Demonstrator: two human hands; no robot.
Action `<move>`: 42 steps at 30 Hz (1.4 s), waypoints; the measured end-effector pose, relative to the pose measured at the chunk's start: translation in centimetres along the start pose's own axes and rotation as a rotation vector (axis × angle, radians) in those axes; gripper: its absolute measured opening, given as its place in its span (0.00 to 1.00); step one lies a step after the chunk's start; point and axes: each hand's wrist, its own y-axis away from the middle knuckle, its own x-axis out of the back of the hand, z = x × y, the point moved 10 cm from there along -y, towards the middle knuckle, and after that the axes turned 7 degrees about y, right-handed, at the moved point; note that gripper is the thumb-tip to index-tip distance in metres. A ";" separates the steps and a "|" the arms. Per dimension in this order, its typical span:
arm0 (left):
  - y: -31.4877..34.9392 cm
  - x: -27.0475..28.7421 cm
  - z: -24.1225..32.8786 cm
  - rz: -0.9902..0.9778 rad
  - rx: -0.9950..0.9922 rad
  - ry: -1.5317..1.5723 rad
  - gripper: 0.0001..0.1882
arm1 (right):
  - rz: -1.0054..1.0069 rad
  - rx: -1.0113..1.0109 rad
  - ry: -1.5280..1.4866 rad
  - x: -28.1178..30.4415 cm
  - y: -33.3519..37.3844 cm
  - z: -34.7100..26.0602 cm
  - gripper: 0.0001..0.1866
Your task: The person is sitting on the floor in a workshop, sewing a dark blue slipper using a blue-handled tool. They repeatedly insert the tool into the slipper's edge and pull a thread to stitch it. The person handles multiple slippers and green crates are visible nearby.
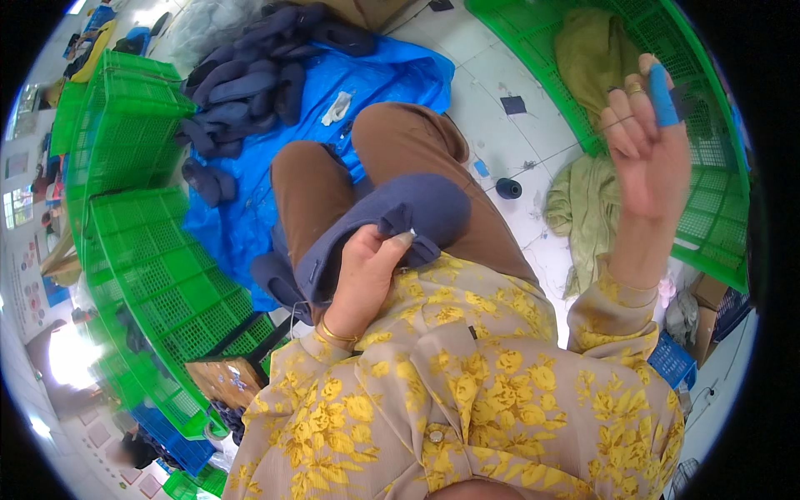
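My left hand (364, 271) is closed on a navy fabric slipper (433, 204) lying across my lap. Thumb and fingers pinch a small navy bow (422, 247) at the slipper's opening; a small pale spot shows at the thumb tip. Raised far out to the right, my right hand (637, 137) has curled fingers and blue tape (662, 96) round one finger. A thin dark needle (618, 122) sticks out from these fingers. Any thread on it is too fine to make out. Another navy slipper (279, 279) rests beside my left thigh.
Navy slippers (242, 83) are heaped on a blue plastic sheet (383, 79) ahead. Green crates (158, 242) line the left side. At the right, a green crate (533, 58) stands near olive cloth (583, 204). A dark thread spool (508, 188) sits on the tiled floor.
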 end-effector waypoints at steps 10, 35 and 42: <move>-0.4 -0.8 -0.5 -0.129 0.092 0.189 0.11 | -0.494 -0.166 1.034 -5.9 8.1 14.2 0.15; -0.4 -0.1 -1.0 -0.098 0.074 0.200 0.12 | -0.782 -0.013 1.328 -9.4 9.6 14.7 0.17; -0.3 0.4 -1.0 0.049 0.037 0.118 0.05 | -0.847 -0.082 1.521 -10.4 10.0 15.6 0.10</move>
